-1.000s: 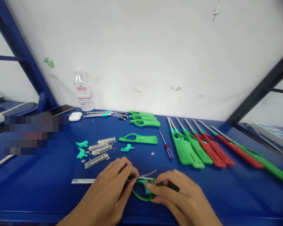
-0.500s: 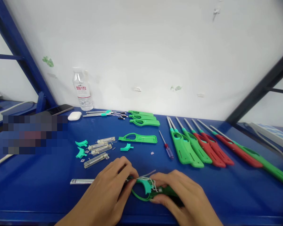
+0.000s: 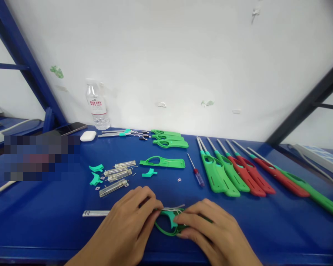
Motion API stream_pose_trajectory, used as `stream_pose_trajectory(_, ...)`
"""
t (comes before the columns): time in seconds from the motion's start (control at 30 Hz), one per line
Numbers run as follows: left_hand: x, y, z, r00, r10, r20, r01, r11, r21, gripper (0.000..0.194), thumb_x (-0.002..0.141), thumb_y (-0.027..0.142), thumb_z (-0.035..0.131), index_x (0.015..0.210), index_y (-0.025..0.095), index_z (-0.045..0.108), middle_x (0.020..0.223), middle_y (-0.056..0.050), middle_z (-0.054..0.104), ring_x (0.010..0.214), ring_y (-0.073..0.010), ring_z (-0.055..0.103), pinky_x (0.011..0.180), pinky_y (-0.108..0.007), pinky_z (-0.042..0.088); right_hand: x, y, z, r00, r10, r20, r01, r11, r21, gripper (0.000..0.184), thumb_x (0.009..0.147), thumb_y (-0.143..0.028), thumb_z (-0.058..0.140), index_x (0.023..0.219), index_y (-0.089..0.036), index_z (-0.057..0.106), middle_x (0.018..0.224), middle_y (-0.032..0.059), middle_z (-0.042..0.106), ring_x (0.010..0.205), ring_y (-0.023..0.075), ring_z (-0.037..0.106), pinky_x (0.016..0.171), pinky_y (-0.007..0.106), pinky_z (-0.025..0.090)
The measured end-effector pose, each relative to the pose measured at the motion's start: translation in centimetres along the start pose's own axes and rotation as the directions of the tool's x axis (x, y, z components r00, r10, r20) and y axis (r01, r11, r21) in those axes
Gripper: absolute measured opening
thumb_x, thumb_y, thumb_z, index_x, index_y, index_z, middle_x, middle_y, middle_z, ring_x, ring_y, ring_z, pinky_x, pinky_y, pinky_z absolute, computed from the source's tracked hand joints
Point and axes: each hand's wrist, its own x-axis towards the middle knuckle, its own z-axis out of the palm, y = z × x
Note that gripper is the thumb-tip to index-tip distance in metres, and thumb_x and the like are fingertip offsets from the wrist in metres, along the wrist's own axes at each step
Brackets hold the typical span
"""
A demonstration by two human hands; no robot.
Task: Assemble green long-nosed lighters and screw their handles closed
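Note:
Low in the view, my left hand (image 3: 129,223) is closed around the neck of a green gas lighter (image 3: 165,232) that lies open on its side. Its silver metal tube (image 3: 96,213) sticks out to the left. My right hand (image 3: 215,225) grips the handle end, with its fingertips pressed over the inner parts beside the teal trigger (image 3: 170,218). Thin white wires (image 3: 172,209) run along the top edge between both hands. Most of the handle's inside is hidden under my right fingers.
Behind my hands lie clear fuel tanks (image 3: 113,187), teal triggers (image 3: 96,179) and a green half shell (image 3: 169,163). A screwdriver (image 3: 199,178) lies right of them, before several assembled lighters (image 3: 215,177). A water bottle (image 3: 97,105) stands against the wall.
My right fingers have shifted left and now cover the inner parts and wires near the trigger that showed before. My left hand has stayed in place.

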Motion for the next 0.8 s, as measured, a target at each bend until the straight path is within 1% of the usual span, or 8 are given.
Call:
stream_pose_trajectory(0.2, -0.02, -0.13, -0.02, 0.996, -0.077, 0.048, 0.08, 0.995, -0.067, 0.022, 0.111, 0.013, 0.044, 0.106, 0.027, 0.059, 0.103, 0.001, 0.066, 0.09, -0.0173, 0.065, 0.08, -0.029, 0.054, -0.05, -0.11, -0.06, 1.0, 0.004, -0.006, -0.004, 1.0, 0.0, 0.018, 0.114, -0.035, 0.056, 0.114, -0.032, 0.073, 0.097, -0.0049, 0.078, 0.079, 0.0144, 0.07, 0.071, 0.027, 0.054)
stream_pose_trajectory(0.4, -0.25, -0.41, 0.19, 0.995, -0.08, 0.052, 0.084, 0.994, -0.076, 0.023, 0.111, 0.013, 0.045, 0.112, 0.029, 0.062, 0.106, 0.001, 0.066, 0.093, -0.0174, 0.066, 0.082, -0.029, 0.055, -0.15, 0.0, 0.05, 1.0, 0.001, 0.001, -0.001, 1.0, 0.007, 0.016, 0.113, -0.035, 0.057, 0.117, -0.032, 0.073, 0.099, -0.0043, 0.079, 0.079, 0.015, 0.07, 0.072, 0.028, 0.054)
stream_pose_trajectory(0.6, -0.29, -0.55, 0.19, 0.99, -0.103, 0.102, 0.112, 0.99, -0.088, 0.024, 0.111, 0.013, 0.043, 0.107, 0.027, 0.062, 0.105, 0.0, 0.064, 0.092, -0.0177, 0.065, 0.081, -0.029, 0.055, -0.2, 0.0, 0.09, 1.0, 0.008, -0.006, -0.008, 1.0, 0.008, 0.016, 0.114, -0.034, 0.057, 0.116, -0.032, 0.073, 0.098, -0.0044, 0.079, 0.079, 0.0147, 0.07, 0.072, 0.028, 0.054)
stream_pose_trajectory(0.8, 0.0, -0.21, -0.01, 0.99, -0.097, 0.098, 0.105, 0.992, -0.076, 0.024, 0.111, 0.013, 0.042, 0.105, 0.027, 0.061, 0.104, -0.001, 0.064, 0.091, -0.0184, 0.064, 0.08, -0.03, 0.055, 0.04, -0.01, 0.06, 1.0, 0.012, -0.006, -0.012, 1.0, 0.012, 0.017, 0.114, -0.035, 0.056, 0.115, -0.032, 0.073, 0.098, -0.0048, 0.079, 0.079, 0.0138, 0.07, 0.072, 0.027, 0.054)
